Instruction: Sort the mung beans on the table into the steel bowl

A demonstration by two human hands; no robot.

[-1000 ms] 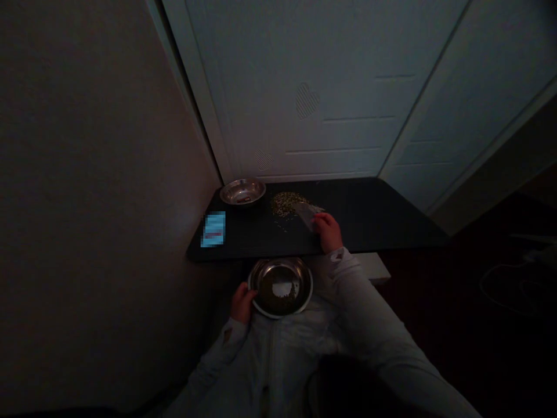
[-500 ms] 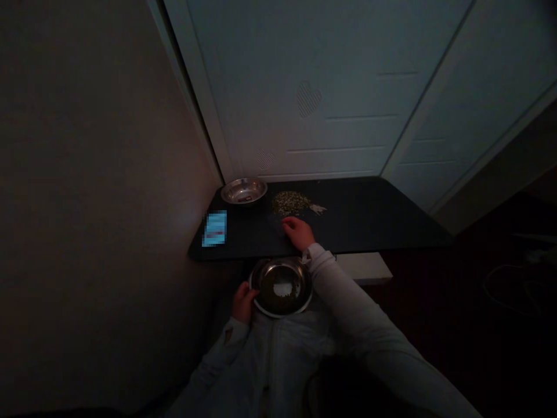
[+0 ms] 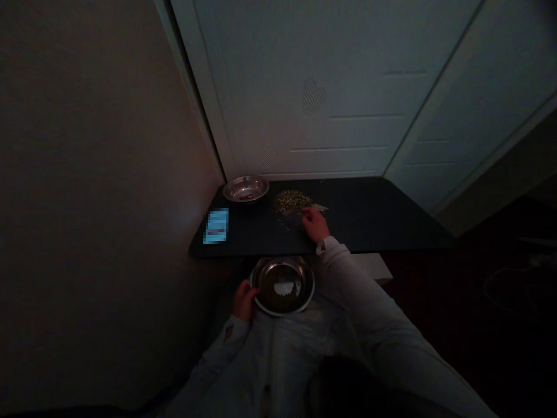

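My left hand grips the left rim of a steel bowl held over my lap. Small dark greenish grains lie in its bottom, with a bright reflection across them. On the dark table, my right hand is at the near right edge of a pile of mixed green and pale grains. Its fingers point toward the pile, partly bent and apart, and nothing shows between them. Just right of the pile lies a small heap of white pieces, partly behind the fingers. A few pale bits are scattered nearer to me.
A second steel bowl stands at the table's back left corner. Near the left edge lies a bright blurred-out rectangle. A white panelled door rises behind the dark table, and a wall borders it on the left.
My right hand has moved right and slightly away from me, to the pile's right edge. Pale bits now show where it was. My left hand stays on the bowl.
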